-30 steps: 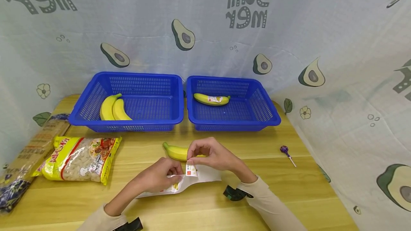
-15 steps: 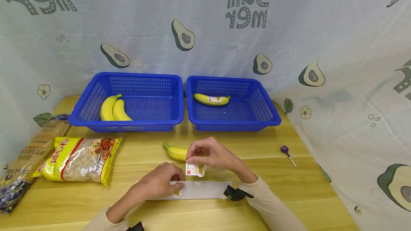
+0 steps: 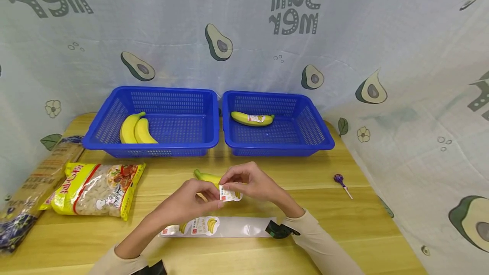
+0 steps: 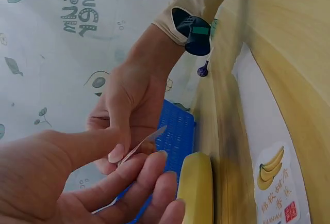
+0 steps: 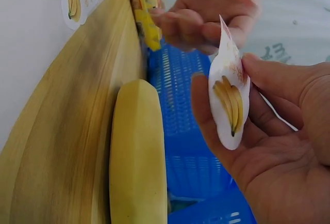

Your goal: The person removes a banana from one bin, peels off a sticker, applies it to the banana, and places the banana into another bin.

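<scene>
Pinched at edge in right grip, nearside of banana: sticker, likely sparing adhesive. Also nearside: left grip, unclear whether grasping sticker. Flat on counter, farther nearside: label strip, presumably for reach.

White, banana-printed sticker, yellow banana

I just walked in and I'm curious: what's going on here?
A person's right grip pinches a loose sticker; the left grip is close by, contact unclear. More stickers lie on a strip. One banana lies on the table; a stickered one sits in the right basket.
</scene>
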The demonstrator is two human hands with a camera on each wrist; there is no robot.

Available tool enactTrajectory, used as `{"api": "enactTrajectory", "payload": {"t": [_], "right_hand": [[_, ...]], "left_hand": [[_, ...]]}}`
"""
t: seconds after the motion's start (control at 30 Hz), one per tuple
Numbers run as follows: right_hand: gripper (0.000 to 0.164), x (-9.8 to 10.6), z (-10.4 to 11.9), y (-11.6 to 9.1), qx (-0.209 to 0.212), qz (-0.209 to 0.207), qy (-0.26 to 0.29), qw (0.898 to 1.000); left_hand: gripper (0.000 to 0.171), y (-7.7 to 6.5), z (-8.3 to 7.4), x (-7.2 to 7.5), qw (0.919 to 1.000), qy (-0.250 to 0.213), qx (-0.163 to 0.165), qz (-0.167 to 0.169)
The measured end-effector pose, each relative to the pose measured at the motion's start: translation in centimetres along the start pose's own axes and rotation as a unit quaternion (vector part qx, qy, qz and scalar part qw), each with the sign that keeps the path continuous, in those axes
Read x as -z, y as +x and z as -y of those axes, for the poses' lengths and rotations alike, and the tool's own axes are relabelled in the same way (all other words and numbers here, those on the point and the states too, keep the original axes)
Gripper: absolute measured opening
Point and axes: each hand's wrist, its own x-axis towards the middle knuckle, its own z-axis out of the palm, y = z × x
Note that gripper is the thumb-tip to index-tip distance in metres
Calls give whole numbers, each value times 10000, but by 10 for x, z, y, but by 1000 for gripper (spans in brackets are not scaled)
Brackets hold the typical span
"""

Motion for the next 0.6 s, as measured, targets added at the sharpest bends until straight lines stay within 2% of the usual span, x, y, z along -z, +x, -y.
{"api": "enactTrajectory", "payload": {"t": [0.2, 0.4, 0.6], "right_hand": [[10, -2, -2, 2, 39, -158, -57, 9999], [15, 4, -1, 2, -17, -439, -195, 9988], [16, 10, -5, 1, -191, -791, -380, 9960]], "left_hand": [[14, 3, 1, -5, 9965, -330, 207, -734], [15, 4, 1, -3, 9938, -302, 308, -1028], [14, 6, 5, 1, 9896, 33, 563, -1324]]}}
